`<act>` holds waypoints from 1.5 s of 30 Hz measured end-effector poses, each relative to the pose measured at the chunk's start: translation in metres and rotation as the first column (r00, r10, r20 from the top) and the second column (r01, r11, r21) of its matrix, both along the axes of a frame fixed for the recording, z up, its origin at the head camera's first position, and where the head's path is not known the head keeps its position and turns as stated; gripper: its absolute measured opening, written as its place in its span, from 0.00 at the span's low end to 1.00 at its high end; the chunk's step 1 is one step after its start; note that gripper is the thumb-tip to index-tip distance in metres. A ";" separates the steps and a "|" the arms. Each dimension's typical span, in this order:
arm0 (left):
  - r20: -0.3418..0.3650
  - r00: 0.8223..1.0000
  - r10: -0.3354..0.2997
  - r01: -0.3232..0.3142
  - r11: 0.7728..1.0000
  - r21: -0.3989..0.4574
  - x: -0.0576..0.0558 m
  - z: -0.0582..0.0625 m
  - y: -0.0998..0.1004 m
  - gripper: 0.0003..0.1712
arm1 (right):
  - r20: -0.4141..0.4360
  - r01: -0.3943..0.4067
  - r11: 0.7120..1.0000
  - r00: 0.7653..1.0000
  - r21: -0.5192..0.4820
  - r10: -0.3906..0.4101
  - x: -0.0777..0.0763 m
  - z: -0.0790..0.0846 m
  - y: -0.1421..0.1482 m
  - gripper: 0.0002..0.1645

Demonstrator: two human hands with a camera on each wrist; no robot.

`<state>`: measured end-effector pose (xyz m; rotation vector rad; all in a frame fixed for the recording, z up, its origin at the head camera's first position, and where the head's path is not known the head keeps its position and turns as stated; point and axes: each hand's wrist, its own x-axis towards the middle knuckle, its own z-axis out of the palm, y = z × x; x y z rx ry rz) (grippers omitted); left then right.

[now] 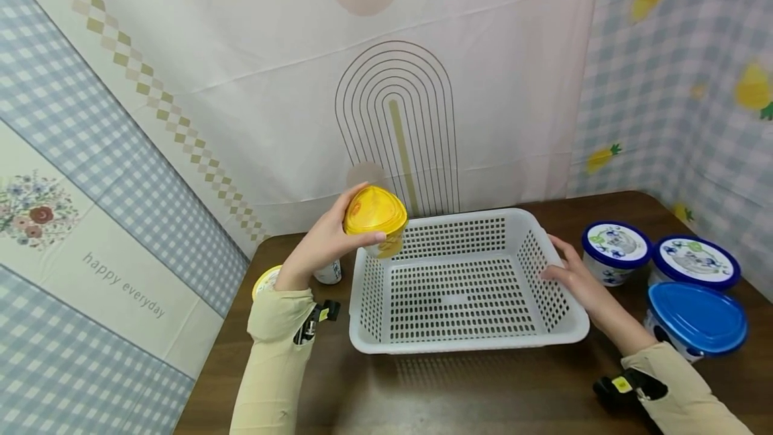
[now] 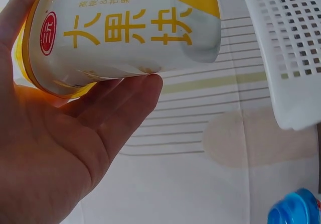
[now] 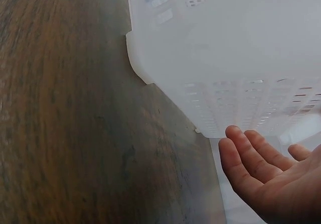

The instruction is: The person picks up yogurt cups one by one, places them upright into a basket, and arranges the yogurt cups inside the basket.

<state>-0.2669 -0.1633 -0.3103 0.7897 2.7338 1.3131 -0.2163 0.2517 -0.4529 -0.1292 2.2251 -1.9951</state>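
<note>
The yellow-lidded cup (image 1: 376, 219) is off the table (image 1: 453, 401), over the left end of the white basket (image 1: 471, 345); it is not yet set down, so its handling looks midway. The left hand (image 1: 329, 237) grasps it, thumb on the near side. At the basket's right end, the right hand (image 1: 574, 277) grips the wall, fingers outside, thumb over the rim. Farther right, two dark-blue-lidded tubs (image 1: 616, 245) and, nearer, a bright-blue-lidded tub (image 1: 697, 317) stand outside the basket, as do two containers (image 1: 329, 272) at left (both partly hidden by the left arm).
</note>
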 end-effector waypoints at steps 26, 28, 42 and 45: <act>0.052 0.995 -0.082 0.081 0.996 0.022 -0.031 -0.005 0.053 0.55 | 0.013 0.032 0.999 0.999 0.031 -0.033 0.002 0.000 0.001 0.49; 0.061 0.995 -0.084 0.083 0.996 0.029 -0.033 -0.005 0.058 0.55 | 0.013 0.031 0.999 0.999 0.028 -0.031 0.002 0.001 0.001 0.50; 0.098 0.985 -0.140 0.138 0.990 0.023 -0.042 -0.017 0.092 0.55 | 0.005 0.032 0.999 0.999 -0.001 -0.032 0.002 -0.001 0.000 0.50; 0.100 0.982 -0.162 0.161 0.987 0.020 -0.044 -0.021 0.099 0.55 | 0.005 0.035 0.999 0.999 -0.003 -0.035 0.002 -0.002 0.001 0.50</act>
